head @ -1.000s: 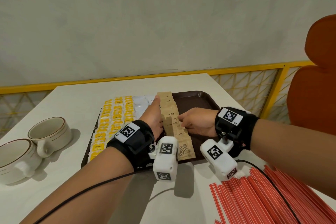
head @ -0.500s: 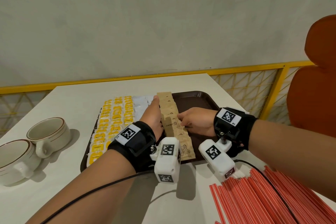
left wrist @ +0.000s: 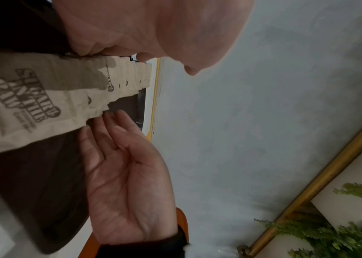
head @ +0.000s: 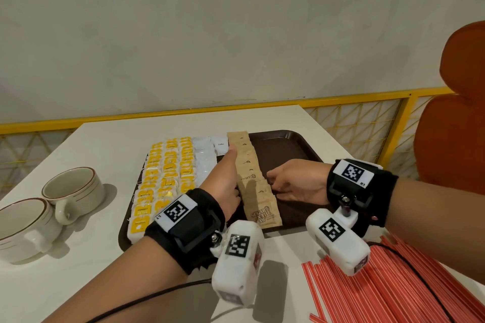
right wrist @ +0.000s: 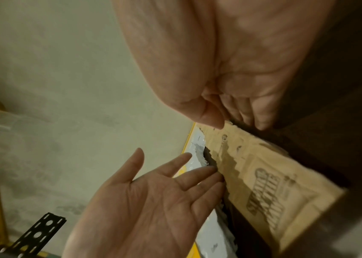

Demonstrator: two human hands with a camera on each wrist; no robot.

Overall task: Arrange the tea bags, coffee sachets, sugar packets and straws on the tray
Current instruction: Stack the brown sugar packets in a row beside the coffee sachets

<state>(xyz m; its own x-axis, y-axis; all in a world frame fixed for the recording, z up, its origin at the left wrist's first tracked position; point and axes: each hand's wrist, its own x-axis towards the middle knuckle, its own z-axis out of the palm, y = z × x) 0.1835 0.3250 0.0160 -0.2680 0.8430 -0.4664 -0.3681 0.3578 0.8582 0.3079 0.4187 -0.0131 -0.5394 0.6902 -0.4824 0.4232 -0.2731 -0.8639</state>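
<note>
The overlapped row of brown paper sugar packets (head: 250, 173) is laid front-to-back down the middle of the dark brown plastic tray (head: 286, 147), squeezed between two flat hands: the left hand (head: 225, 178) is set edge-on against the row's 9 o'clock side, fingers straight, gripping nothing; the right hand (head: 296, 181) is pressed against the 3 o'clock side, fingers extended, fingertips (left wrist: 109, 116) touching the packet edges, nothing held. Yellow-labelled tea bags (head: 164, 178) are lined up at 9 o'clock on the tray, white coffee sachets (head: 204, 157) between them and the sugar. Red-and-white striped straws (head: 393, 291) are piled on the white table (head: 105, 144) at 5 o'clock, off the tray, not yet placed. Likely risks: too much inward squeeze and the shingled packets would buckle or be popped out of overlap; an uneven push from the left hand and the white sachets just beside would be skewed; a careless withdrawal of the wrists and the nearest packet, overhanging close to the 6 o'clock rim, could be dragged off.
</note>
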